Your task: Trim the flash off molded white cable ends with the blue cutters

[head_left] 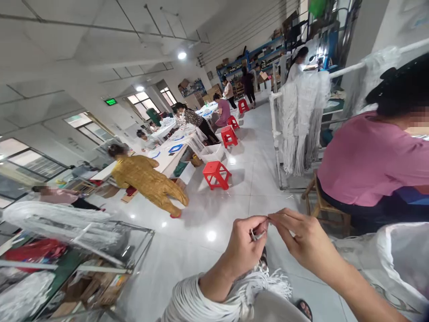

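Note:
My left hand is raised in front of me, thumb and fingers closed in a pinch. Its fingertips meet those of my right hand, which pinches at the same spot. Whatever lies between the fingertips is too small to make out. A pale sliver, perhaps a ring or cord end, shows at the left fingers. Around my left forearm hangs a thick bundle of white cords. Its loose ends spread over my lap, below both hands.
A person in a pink top sits close on the right, beside a rack hung with white cords. A white sack stands at my right. Left is a metal-framed shelf. Red stools and people at long tables are farther off.

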`<act>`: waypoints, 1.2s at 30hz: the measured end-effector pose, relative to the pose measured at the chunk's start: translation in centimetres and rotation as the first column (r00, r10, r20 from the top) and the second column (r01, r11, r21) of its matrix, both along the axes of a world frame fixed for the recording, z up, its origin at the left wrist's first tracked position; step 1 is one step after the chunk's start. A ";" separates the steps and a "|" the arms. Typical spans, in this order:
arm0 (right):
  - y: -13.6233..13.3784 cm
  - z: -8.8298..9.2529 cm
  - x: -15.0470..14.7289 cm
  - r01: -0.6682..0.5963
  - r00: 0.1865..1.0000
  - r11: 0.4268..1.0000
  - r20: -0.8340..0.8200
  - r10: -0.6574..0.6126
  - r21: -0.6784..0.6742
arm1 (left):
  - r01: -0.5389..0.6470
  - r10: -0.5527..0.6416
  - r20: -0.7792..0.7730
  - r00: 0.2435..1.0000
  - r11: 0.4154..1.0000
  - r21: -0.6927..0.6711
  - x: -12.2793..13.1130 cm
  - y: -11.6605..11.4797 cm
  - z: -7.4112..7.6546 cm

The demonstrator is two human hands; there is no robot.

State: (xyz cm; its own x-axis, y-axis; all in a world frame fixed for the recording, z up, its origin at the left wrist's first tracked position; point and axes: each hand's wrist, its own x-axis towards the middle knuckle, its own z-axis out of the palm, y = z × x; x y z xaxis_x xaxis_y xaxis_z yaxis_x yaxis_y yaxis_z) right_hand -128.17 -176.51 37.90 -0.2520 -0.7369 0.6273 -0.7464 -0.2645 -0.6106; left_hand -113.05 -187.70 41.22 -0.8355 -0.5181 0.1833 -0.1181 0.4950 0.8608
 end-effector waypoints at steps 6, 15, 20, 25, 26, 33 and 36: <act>-7.0 0.2 -5.4 -0.024 0.980 0.994 0.201 0.002 0.104 | 0.121 -0.118 -0.034 0.992 0.989 0.088 -5.6 -8.5 -1.3; -22.0 1.6 -11.0 0.086 0.993 0.993 0.080 -0.092 0.075 | 0.202 -0.198 -0.045 0.979 0.975 0.096 -12.3 -24.8 0.7; -28.3 1.8 -13.8 0.074 0.948 0.980 0.291 -0.126 0.184 | 0.229 -0.225 -0.045 0.973 0.964 0.132 -15.3 -31.0 0.6; -33.2 0.5 -16.8 0.082 0.929 0.987 0.348 -0.125 0.135 | 0.206 -0.201 -0.052 0.978 0.968 0.145 -18.6 -35.5 -0.2; -34.1 0.1 -17.6 0.089 0.939 0.990 0.322 -0.121 0.112 | 0.190 -0.185 -0.051 0.981 0.972 0.137 -19.4 -36.3 -0.3; -40.9 -2.0 -25.9 -0.027 0.998 0.999 0.049 0.026 0.027 | 0.103 -0.105 0.052 0.993 0.994 0.037 -25.7 -41.7 -0.4; -44.2 -1.6 -30.3 -0.086 0.996 0.993 0.034 0.084 0.077 | 0.065 -0.065 0.103 0.993 0.998 -0.005 -29.0 -43.9 0.6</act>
